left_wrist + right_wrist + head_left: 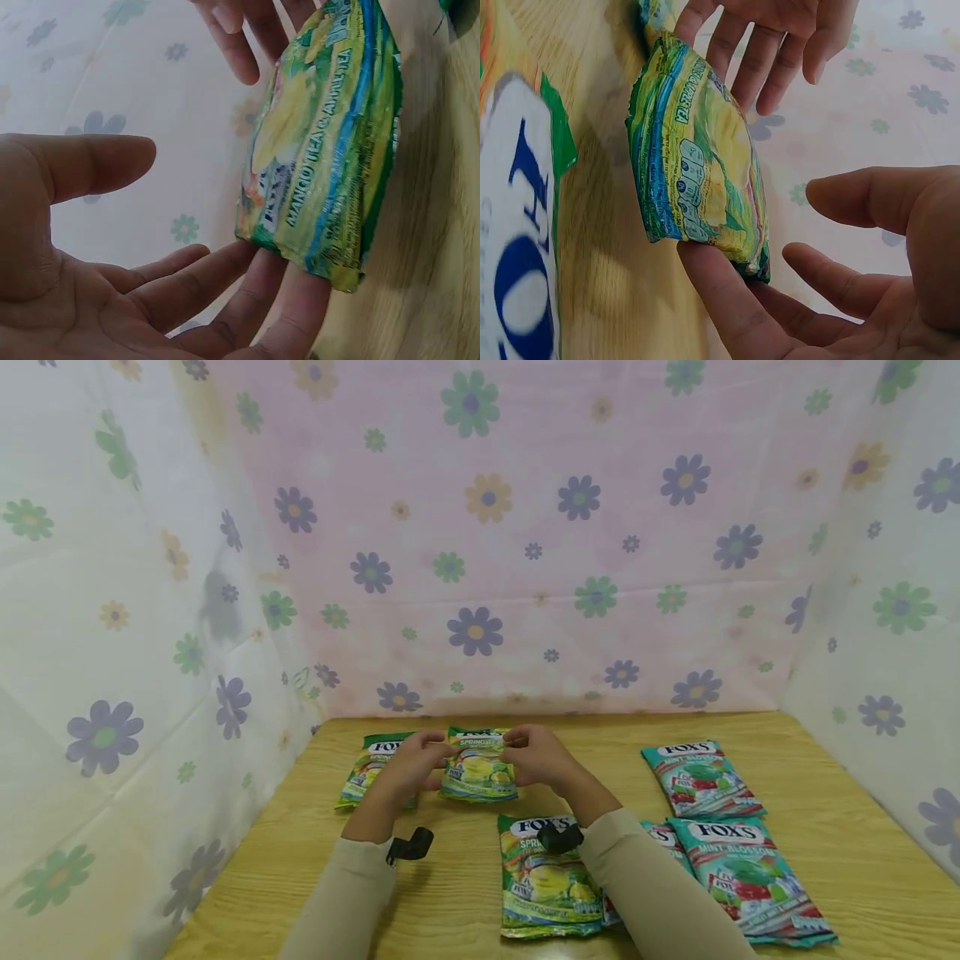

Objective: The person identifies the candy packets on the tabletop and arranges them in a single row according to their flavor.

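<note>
Beige sleeves (341, 893) crossed the table (435, 893); by its far-left corner lay a green packet (363, 774), then, near the far edge, left hand (408, 772), middle packet (477, 768), right hand (543, 760): relaxed fingers (304, 296), clenching nothing, touched that packet's ends, seemingly to align it; teal packets (701, 781) lay toward the right edge

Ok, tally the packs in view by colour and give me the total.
Yellow-green packs: 3
Teal packs: 3, one mostly hidden
Total: 6
</note>
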